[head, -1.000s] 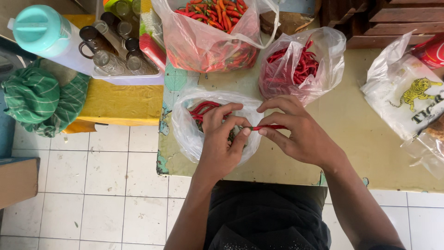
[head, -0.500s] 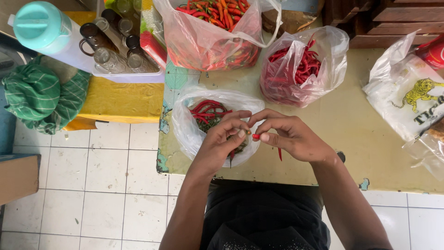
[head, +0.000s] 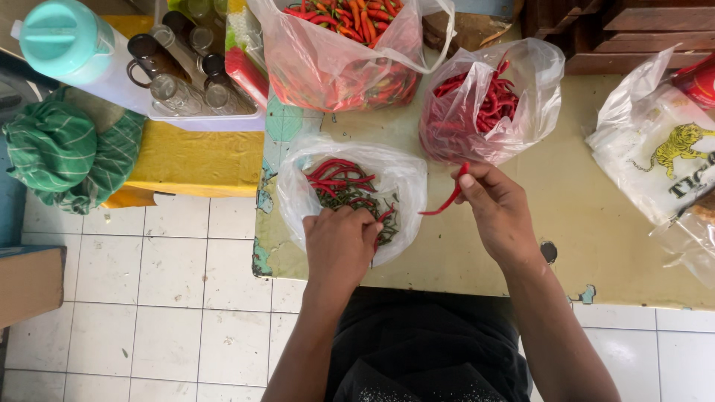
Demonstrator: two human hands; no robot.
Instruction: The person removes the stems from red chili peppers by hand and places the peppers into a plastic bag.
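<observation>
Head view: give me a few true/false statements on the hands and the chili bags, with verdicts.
1. The right hand holds a single red chili. True.
2. The left hand rests on the green cloth. False: it is at the near bag, the one with chilies and green stems, over its near edge.
3. Three open plastic bags on the table show chilies. True: the near bag, the middle bag and the large bag.
4. The teal-lidded jug stands to the person's right. False: it is at far left.
5. Both hands grip the same chili. False: only the right hand holds it.
</observation>
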